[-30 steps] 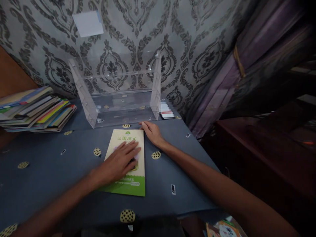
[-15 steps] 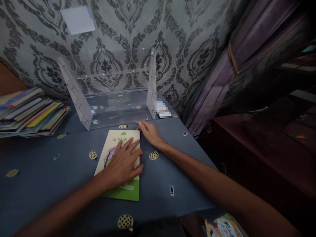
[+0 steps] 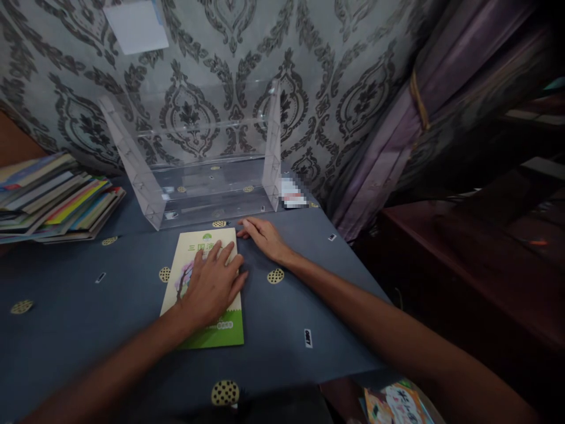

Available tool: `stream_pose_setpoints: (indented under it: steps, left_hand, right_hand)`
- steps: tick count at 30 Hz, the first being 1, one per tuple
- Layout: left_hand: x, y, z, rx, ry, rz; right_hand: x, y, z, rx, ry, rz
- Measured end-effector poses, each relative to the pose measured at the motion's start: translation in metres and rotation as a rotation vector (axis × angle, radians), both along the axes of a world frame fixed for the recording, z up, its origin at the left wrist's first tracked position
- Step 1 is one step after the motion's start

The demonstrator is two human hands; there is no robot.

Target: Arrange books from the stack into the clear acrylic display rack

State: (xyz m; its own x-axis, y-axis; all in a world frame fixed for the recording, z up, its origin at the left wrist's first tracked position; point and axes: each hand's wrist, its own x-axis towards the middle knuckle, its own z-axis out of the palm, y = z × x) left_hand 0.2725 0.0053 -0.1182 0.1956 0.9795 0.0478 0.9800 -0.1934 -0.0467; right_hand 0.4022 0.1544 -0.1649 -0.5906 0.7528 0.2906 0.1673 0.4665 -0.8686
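A book (image 3: 174,294) with a cream cover, a green lower band and green Chinese characters lies flat on the blue patterned tablecloth (image 3: 282,330). Across the right part of its cover rests my left hand (image 3: 214,282), palm down with the fingers spread, hiding some of the title and picture. My right hand (image 3: 265,238) lies on the cloth at the book's top right corner. Its fingers are loosely bent and slightly apart, their tips at or close to the book's edge; contact is hard to tell. Beyond both hands stands a clear plastic rack (image 3: 145,188).
Stacked books (image 3: 57,200) sit at the table's left. A small blurred white item (image 3: 293,194) lies right of the rack. Below the table's front edge is a colourful book (image 3: 397,405). A purple curtain (image 3: 375,171) hangs at the right, beside a dark red surface (image 3: 463,265).
The book has slid a little left and away from me, with my left hand on it. My right fingertips have shifted slightly left near its corner.
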Motion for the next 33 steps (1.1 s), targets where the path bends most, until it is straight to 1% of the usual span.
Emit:
stream_pose_setpoints:
  steps: [4,9,12,15,18,20,24,27,29,33]
  left_hand:
    - [-0.003,0.0,-0.002,0.027,0.007,-0.013]
    - [-0.016,0.003,-0.012,0.081,-0.03,-0.012]
    - [-0.023,0.004,-0.016,0.068,-0.056,-0.013]
    - [-0.025,0.004,-0.016,0.043,-0.075,-0.034]
    - [-0.026,0.003,-0.012,0.016,-0.085,-0.059]
    - [-0.028,0.003,-0.007,-0.014,-0.093,-0.097]
    - [-0.037,0.004,0.006,-0.057,-0.116,-0.203]
    - [-0.042,0.005,0.014,-0.08,-0.113,-0.239]
    - [-0.043,0.006,0.015,-0.085,-0.096,-0.208]
    - [-0.04,0.006,0.008,0.01,-0.046,-0.052]
  right_hand:
    - [0.001,-0.004,0.003,0.047,-0.034,0.028]
    - [0.002,-0.009,0.006,0.083,-0.066,0.026]
    - [0.001,-0.01,0.006,0.095,-0.082,0.023]
    - [0.001,-0.008,0.004,0.124,-0.116,0.016]
    - [0.002,-0.007,0.001,0.194,-0.157,-0.018]
    - [0.002,-0.007,-0.001,0.214,-0.161,-0.022]
    - [0.003,-0.009,0.001,0.183,-0.129,0.012]
    - [0.003,-0.01,0.005,0.125,-0.092,0.069]
    - [0.003,-0.01,0.007,0.088,-0.075,0.095]
    - [0.003,-0.01,0.008,0.063,-0.042,0.105]
